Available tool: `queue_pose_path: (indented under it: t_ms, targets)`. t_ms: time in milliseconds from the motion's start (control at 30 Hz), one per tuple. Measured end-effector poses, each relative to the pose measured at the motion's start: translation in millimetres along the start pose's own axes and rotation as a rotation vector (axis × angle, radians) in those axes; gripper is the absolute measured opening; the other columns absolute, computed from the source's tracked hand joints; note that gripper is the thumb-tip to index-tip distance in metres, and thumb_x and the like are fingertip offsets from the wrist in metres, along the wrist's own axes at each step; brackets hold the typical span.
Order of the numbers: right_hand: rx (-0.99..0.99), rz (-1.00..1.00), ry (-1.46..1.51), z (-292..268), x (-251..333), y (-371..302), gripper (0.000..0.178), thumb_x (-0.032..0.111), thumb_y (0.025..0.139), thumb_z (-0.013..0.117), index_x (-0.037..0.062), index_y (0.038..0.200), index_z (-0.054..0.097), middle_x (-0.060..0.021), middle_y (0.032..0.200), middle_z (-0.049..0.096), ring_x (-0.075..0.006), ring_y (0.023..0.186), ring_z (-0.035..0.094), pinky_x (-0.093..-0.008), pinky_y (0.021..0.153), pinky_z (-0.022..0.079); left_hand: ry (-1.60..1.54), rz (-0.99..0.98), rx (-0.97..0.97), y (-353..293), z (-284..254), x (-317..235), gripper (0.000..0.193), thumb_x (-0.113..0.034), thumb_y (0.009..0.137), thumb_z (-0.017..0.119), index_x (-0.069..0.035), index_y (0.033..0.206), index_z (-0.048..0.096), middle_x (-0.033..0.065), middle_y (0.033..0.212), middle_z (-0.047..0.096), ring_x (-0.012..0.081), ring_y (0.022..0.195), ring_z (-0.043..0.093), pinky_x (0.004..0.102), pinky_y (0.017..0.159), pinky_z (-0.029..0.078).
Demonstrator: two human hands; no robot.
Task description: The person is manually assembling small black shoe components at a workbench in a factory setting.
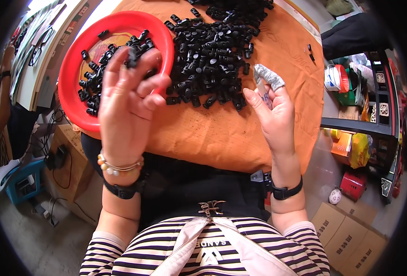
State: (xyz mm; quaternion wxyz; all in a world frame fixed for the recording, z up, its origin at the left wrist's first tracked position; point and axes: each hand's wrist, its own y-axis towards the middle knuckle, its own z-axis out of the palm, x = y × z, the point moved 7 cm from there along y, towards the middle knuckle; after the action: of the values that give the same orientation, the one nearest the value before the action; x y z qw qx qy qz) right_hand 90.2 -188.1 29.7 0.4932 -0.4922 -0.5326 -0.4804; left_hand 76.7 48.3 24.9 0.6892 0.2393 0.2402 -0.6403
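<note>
red plastic is the colour of the round tray (68,83), and above its right part is the left hand (129,99), palm turned upward, with fingers spread and softly bent. one small black piece (132,57) is at these fingertips, over the other black pieces in the tray; it is blurred, so i cannot tell if it is pinched or already free, nor how its long axis points. the left hand is clearly the nearer one to this piece. the right hand (279,112) is well apart, to the right, and it is narrow: the thumb and a finger in a grey wrap (271,76) hold a thin, pale, flat thing (264,94) between them. the big heap (208,50) of similar black pieces lies on the orange cloth (199,138), between the two hands and farther from the body, just beside the tray's right edge.
</note>
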Motion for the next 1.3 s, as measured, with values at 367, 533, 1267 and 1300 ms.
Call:
queue_pose_path:
  t_ms: [367, 533, 1267, 1300]
  targets:
    - [-0.065, -0.024, -0.510, -19.0, -32.1, -10.2, 0.044, 0.004, 0.076, 0.065, 0.0036, 0.117, 0.051, -0.0099, 0.082, 0.063, -0.0171, 0.076, 0.060, -0.0285, 0.071, 0.048, 0.109, -0.174, 0.099, -2.6, 7.7, 26.3, 0.032, -0.015, 0.095, 0.040, -0.004, 0.124, 0.041, 0.0116, 0.093, 0.060, 0.0140, 0.073, 0.061, 0.0245, 0.065, 0.052]
    - [-0.062, -0.045, -0.677, -13.7, -24.6, -8.2, 0.050, 0.005, 0.073, 0.064, 0.0055, 0.120, 0.049, -0.0098, 0.077, 0.060, -0.0223, 0.070, 0.062, -0.0323, 0.063, 0.049, 0.176, -0.385, 0.120, -14.6, 14.6, 60.4, 0.025, -0.014, 0.094, 0.043, -0.003, 0.117, 0.046, 0.0068, 0.087, 0.059, 0.0095, 0.069, 0.059, 0.0214, 0.061, 0.049]
    - [0.170, 0.122, -0.112, 30.7, -1.6, -18.5, 0.067, -0.008, 0.078, 0.057, 0.0029, 0.136, 0.026, -0.0004, 0.085, 0.046, -0.0041, 0.075, 0.046, -0.0186, 0.069, 0.043, 0.297, -0.523, 0.205, -23.5, 17.6, 75.3, 0.028, -0.016, 0.090, 0.053, -0.003, 0.114, 0.049, 0.0016, 0.087, 0.057, 0.0043, 0.067, 0.054, 0.0176, 0.058, 0.046]
    - [0.197, 0.107, -0.056, 40.9, 3.3, -19.5, 0.067, -0.008, 0.078, 0.056, 0.0027, 0.136, 0.026, -0.0007, 0.086, 0.047, -0.0041, 0.075, 0.046, -0.0184, 0.069, 0.043, 0.257, -0.531, 0.235, -24.3, 19.1, 78.0, 0.028, -0.016, 0.091, 0.052, -0.003, 0.114, 0.049, 0.0011, 0.087, 0.057, 0.0039, 0.067, 0.053, 0.0175, 0.057, 0.045]
